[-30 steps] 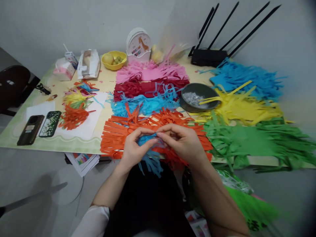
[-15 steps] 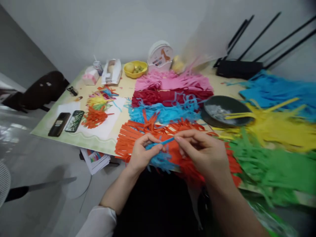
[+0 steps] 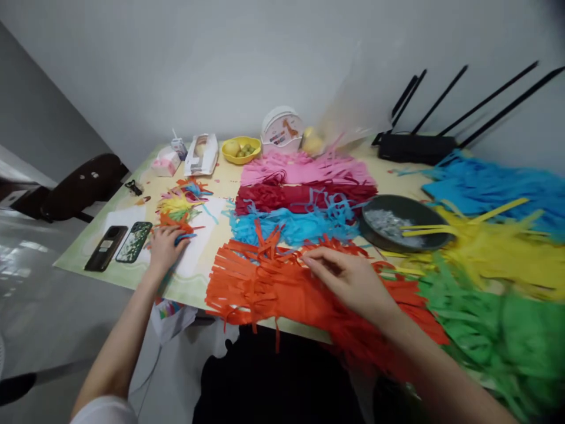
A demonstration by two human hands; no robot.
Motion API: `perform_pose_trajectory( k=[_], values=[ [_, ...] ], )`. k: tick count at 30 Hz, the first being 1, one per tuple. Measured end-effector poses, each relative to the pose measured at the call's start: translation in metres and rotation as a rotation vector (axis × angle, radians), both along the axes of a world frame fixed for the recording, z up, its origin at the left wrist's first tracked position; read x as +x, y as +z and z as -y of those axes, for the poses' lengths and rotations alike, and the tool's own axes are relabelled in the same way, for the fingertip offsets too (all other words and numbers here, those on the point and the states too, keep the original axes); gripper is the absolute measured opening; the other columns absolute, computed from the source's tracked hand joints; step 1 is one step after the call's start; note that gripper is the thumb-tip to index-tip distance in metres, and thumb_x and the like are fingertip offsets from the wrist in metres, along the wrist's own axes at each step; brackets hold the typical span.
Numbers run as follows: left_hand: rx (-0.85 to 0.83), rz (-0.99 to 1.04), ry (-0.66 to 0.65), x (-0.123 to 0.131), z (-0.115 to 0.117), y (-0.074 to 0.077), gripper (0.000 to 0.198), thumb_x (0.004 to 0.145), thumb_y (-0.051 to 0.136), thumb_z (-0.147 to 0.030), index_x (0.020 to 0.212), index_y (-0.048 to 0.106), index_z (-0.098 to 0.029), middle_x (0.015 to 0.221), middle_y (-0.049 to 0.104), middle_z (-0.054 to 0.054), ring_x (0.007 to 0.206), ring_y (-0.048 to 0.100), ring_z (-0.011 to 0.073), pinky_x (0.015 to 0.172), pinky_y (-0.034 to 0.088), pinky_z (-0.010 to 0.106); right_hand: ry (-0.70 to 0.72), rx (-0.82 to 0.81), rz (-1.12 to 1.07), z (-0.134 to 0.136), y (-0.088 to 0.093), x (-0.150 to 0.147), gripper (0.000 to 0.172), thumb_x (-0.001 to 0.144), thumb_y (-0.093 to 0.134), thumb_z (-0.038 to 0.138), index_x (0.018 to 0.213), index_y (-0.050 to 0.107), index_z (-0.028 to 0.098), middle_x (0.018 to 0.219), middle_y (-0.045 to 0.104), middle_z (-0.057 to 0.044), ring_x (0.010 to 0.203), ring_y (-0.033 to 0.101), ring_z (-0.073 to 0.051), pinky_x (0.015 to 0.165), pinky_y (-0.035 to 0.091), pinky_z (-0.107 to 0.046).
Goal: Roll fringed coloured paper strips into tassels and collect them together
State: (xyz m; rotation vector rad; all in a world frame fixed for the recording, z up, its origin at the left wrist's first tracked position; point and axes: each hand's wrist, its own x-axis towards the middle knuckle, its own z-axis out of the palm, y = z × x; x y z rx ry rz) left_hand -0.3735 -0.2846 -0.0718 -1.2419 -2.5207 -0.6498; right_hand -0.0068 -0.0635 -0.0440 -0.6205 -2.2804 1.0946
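My left hand [image 3: 165,247] is at the pile of small multicoloured tassels [image 3: 176,203], its fingers closed on a blue fringed tassel [image 3: 185,237]. Part of that tassel hangs below the palm, and the hand hides some of the orange tassels. Over the orange fringed sheets [image 3: 291,294] hovers my right hand [image 3: 353,280]. Its fingers are loosely bent, with the thumb a little apart, and nothing shows in them. Behind the orange lie stacks of fringed light blue [image 3: 291,227], dark red [image 3: 295,199] and pink [image 3: 304,171] material.
A dark bowl [image 3: 366,227] of clear bits stands right of centre. Fringed blue [image 3: 494,191], yellow [image 3: 507,247] and green [image 3: 498,318] sheets lie at right, before a black router [image 3: 415,148]. Two phones [image 3: 106,248] lie at left; a yellow fruit dish [image 3: 241,160] stands behind.
My left hand has carried the blue tassel left to the tassel pile. My right hand has let go of its blue strip and stays above the orange sheets. The view has tilted up.
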Motion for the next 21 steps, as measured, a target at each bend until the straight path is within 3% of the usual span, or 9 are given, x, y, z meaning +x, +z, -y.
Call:
perform_pose_trajectory(
  k=[2, 4, 6, 9, 11, 14, 17, 21],
  values=[
    [0.019, -0.113, 0.041, 0.011, -0.009, 0.006, 0.019, 0.081, 0.067, -0.039, 0.093, 0.074, -0.026, 0.114, 0.074, 0.012, 0.115, 0.055, 0.0402, 0.099, 0.036, 0.060, -0.061, 0.172, 0.036, -0.030, 0.002, 0.001, 0.023, 0.092, 0.057, 0.038, 0.086, 0.073, 0.023, 0.077, 0.075, -0.004, 0.063, 0.066, -0.019, 0.058, 0.050, -0.029],
    [0.084, -0.221, 0.025, 0.025, -0.029, 0.022, 0.019, 0.087, 0.062, -0.038, 0.095, 0.074, -0.025, 0.111, 0.074, 0.012, 0.113, 0.056, 0.0384, 0.099, 0.035, 0.057, -0.142, 0.358, 0.124, -0.068, 0.005, -0.006, 0.023, 0.093, 0.056, 0.035, 0.091, 0.074, 0.021, 0.088, 0.077, -0.007, 0.074, 0.069, -0.022, 0.070, 0.052, -0.033],
    [0.140, -0.209, -0.183, 0.043, -0.069, 0.040, 0.019, 0.091, 0.058, -0.035, 0.096, 0.073, -0.024, 0.104, 0.074, 0.010, 0.103, 0.061, 0.0312, 0.098, 0.040, 0.049, -0.153, 0.507, 0.326, -0.106, 0.007, -0.028, 0.026, 0.094, 0.053, 0.030, 0.103, 0.074, 0.016, 0.103, 0.076, -0.012, 0.094, 0.068, -0.027, 0.086, 0.051, -0.037],
    [0.032, -0.029, -0.546, 0.077, -0.160, 0.051, 0.024, 0.096, 0.052, -0.032, 0.106, 0.071, -0.022, 0.111, 0.072, 0.008, 0.109, 0.062, 0.0239, 0.101, 0.044, 0.038, -0.093, 0.561, 0.546, -0.153, -0.001, -0.075, 0.037, 0.093, 0.057, 0.020, 0.126, 0.065, 0.007, 0.126, 0.069, -0.018, 0.119, 0.059, -0.029, 0.105, 0.042, -0.039],
    [-0.174, 0.026, -0.569, 0.099, -0.223, 0.043, 0.029, 0.096, 0.053, -0.029, 0.120, 0.066, -0.019, 0.127, 0.068, 0.010, 0.121, 0.057, 0.0225, 0.107, 0.041, 0.036, -0.079, 0.544, 0.621, -0.173, -0.011, -0.104, 0.045, 0.090, 0.063, 0.018, 0.133, 0.060, 0.007, 0.132, 0.065, -0.019, 0.124, 0.057, -0.029, 0.105, 0.042, -0.041],
    [-0.277, 0.043, -0.501, 0.119, -0.292, 0.018, 0.039, 0.087, 0.067, -0.029, 0.122, 0.065, -0.012, 0.129, 0.066, 0.018, 0.124, 0.055, 0.0316, 0.105, 0.043, 0.045, -0.089, 0.500, 0.726, -0.194, -0.021, -0.127, 0.036, 0.090, 0.067, 0.028, 0.123, 0.064, 0.013, 0.123, 0.068, -0.012, 0.114, 0.063, -0.026, 0.098, 0.048, -0.045],
    [-0.317, 0.064, -0.457, 0.119, -0.326, 0.001, 0.030, 0.083, 0.070, -0.028, 0.109, 0.071, -0.014, 0.117, 0.071, 0.018, 0.120, 0.057, 0.0348, 0.100, 0.045, 0.048, -0.118, 0.489, 0.739, -0.203, -0.016, -0.126, 0.024, 0.095, 0.060, 0.030, 0.107, 0.071, 0.013, 0.108, 0.072, -0.011, 0.104, 0.065, -0.024, 0.095, 0.048, -0.042],
    [-0.268, 0.089, -0.401, 0.106, -0.345, 0.010, 0.019, 0.086, 0.060, -0.020, 0.098, 0.074, -0.015, 0.105, 0.074, 0.017, 0.112, 0.063, 0.0321, 0.097, 0.046, 0.045, -0.171, 0.569, 0.610, -0.187, -0.004, -0.112, 0.037, 0.100, 0.040, 0.024, 0.121, 0.066, 0.007, 0.125, 0.065, -0.022, 0.124, 0.052, -0.033, 0.103, 0.038, -0.043]
  ],
)
